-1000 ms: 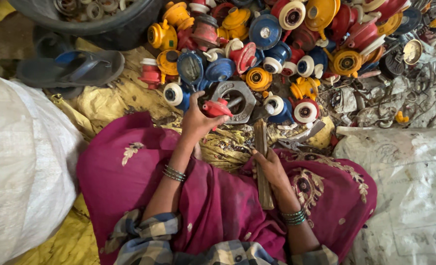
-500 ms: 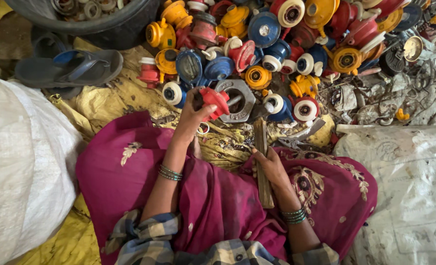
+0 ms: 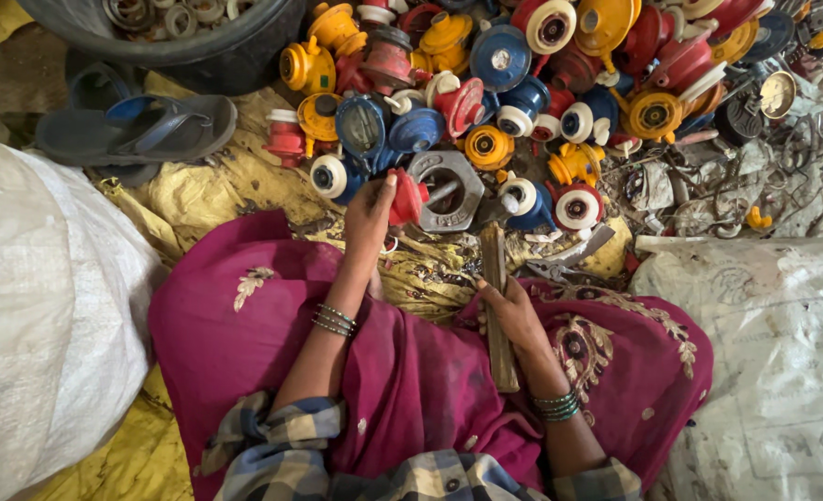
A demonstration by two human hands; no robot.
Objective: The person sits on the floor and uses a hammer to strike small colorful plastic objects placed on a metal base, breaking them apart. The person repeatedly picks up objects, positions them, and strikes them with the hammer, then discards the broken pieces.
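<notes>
My left hand [image 3: 370, 209] is closed on a red plastic piece [image 3: 408, 196], pressing it to the big grey metal nut [image 3: 448, 190], which makes a steady, heavy rest for it. My right hand [image 3: 513, 311] grips a worn wooden handle [image 3: 497, 306] laid along my lap — kept ready within reach. Beyond lies a heap of round plastic parts [image 3: 523, 83] — red, blue, yellow, smooth but dusty.

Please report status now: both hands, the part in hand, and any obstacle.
Left hand grips red plastic part beside the grey metal nut. Right hand grips wooden hammer handle on lap. Heap of coloured plastic parts crowds ahead.
</notes>
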